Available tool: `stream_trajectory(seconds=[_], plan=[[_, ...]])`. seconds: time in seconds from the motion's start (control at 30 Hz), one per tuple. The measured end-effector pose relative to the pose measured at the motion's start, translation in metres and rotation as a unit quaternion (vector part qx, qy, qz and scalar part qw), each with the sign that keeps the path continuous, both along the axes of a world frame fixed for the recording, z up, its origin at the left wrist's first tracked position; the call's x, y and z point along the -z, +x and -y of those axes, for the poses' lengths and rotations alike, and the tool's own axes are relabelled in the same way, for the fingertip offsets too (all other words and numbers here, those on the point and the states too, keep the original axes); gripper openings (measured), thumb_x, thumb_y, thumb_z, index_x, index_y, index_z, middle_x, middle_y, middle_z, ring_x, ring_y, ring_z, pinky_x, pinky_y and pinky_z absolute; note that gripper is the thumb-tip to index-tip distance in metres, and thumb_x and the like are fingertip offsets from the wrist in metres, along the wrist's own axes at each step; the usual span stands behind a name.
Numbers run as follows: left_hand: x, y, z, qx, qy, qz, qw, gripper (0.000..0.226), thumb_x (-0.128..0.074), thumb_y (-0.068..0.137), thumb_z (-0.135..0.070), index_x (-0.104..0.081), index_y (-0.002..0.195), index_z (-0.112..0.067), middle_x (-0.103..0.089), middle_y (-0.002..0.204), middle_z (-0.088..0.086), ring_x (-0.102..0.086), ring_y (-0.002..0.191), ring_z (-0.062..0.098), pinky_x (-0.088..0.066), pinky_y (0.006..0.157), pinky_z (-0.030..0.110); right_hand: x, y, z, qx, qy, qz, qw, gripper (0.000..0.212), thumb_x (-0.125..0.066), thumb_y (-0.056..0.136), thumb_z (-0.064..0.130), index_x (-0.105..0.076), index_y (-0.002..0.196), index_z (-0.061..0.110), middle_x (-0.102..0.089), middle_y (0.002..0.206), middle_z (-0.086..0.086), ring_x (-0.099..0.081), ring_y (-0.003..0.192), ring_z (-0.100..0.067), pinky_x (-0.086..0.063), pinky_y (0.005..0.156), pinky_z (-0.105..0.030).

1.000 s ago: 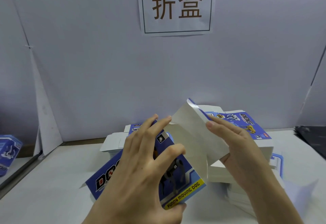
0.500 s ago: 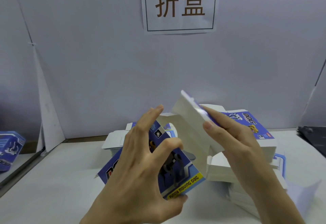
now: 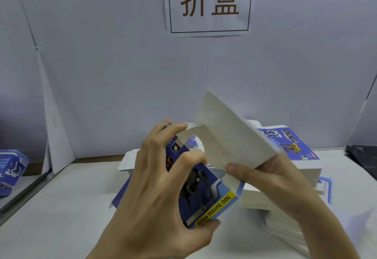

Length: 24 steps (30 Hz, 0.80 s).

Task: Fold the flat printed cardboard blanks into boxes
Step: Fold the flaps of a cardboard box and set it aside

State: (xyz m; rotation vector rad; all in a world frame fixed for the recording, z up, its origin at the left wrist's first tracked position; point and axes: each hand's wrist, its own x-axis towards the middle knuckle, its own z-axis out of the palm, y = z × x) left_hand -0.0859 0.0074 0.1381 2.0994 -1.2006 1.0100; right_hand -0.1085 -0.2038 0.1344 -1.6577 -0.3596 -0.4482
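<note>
Two hands on one half-folded box (image 3: 206,193), left hand (image 3: 161,187) gripping its printed side, right hand (image 3: 271,175) pinching the raised white flap (image 3: 230,134), stack of blanks (image 3: 306,169) behind.

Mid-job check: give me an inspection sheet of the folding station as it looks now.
Surface: white table.
Job's things: half-folded blue box held up, its white panel raised; stack of flat blanks behind; folded box at far left.
Clutter: dark sheets at right edge.
Hands: left hand grips the box; right hand pinches the white panel.
Cables: nothing seen.
Surroundings: white backdrop with paper sign.
</note>
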Motion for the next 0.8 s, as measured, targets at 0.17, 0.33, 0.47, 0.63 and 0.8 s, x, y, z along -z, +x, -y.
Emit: stream_trajectory(seconds=[0.17,0.33,0.47,0.63,0.8], plan=[[0.003,0.005,0.008,0.005,0.018,-0.005,1.000,0.073,-0.074,0.053,-0.056,-0.050,0.114,-0.025,-0.030,0.143,0.005,-0.029,0.141,0.032,-0.045,0.096,0.049,-0.003,-0.003,-0.004,-0.013,-0.152,0.051,0.987,0.049,-0.059,0.086,0.024,-0.056,0.133,0.038,-0.066,0.121,0.016,-0.062,0.109,-0.003,-0.047,0.084,-0.012],[0.006,0.011,0.009,0.010,0.002,-0.020,1.000,0.075,-0.076,0.051,-0.055,-0.047,0.114,-0.029,-0.027,0.140,0.002,-0.034,0.137,0.030,-0.046,0.096,0.045,-0.003,-0.005,-0.005,-0.086,-0.085,-0.009,0.993,0.058,-0.064,0.076,0.052,-0.055,0.132,0.042,-0.062,0.130,0.012,-0.060,0.120,-0.014,-0.049,0.093,-0.022],[0.008,0.011,0.013,0.012,0.011,-0.010,1.000,0.075,-0.077,0.050,-0.054,-0.047,0.114,-0.028,-0.029,0.141,0.005,-0.038,0.133,0.030,-0.045,0.096,0.045,-0.003,0.000,-0.014,-0.027,0.000,0.017,0.999,0.033,-0.060,0.082,0.038,-0.070,0.111,0.025,-0.069,0.118,0.007,-0.065,0.109,-0.012,-0.052,0.082,-0.020],[0.012,0.010,0.012,0.008,-0.008,-0.033,0.999,0.074,-0.074,0.052,-0.059,-0.046,0.115,-0.033,-0.018,0.145,0.001,-0.046,0.122,0.021,-0.052,0.086,0.029,-0.005,-0.002,-0.021,0.000,0.008,0.056,0.998,0.028,-0.056,0.086,0.019,-0.069,0.111,0.020,-0.075,0.105,0.003,-0.070,0.101,-0.016,-0.053,0.077,-0.020],[0.014,0.009,0.012,0.014,-0.015,-0.029,0.999,0.072,-0.071,0.054,-0.061,-0.045,0.116,-0.034,-0.013,0.148,0.001,-0.046,0.125,0.022,-0.052,0.086,0.026,-0.005,-0.003,-0.022,0.033,-0.007,0.067,0.997,0.032,-0.058,0.082,0.018,-0.073,0.106,0.034,-0.075,0.103,0.006,-0.071,0.098,-0.015,-0.058,0.081,-0.031]])
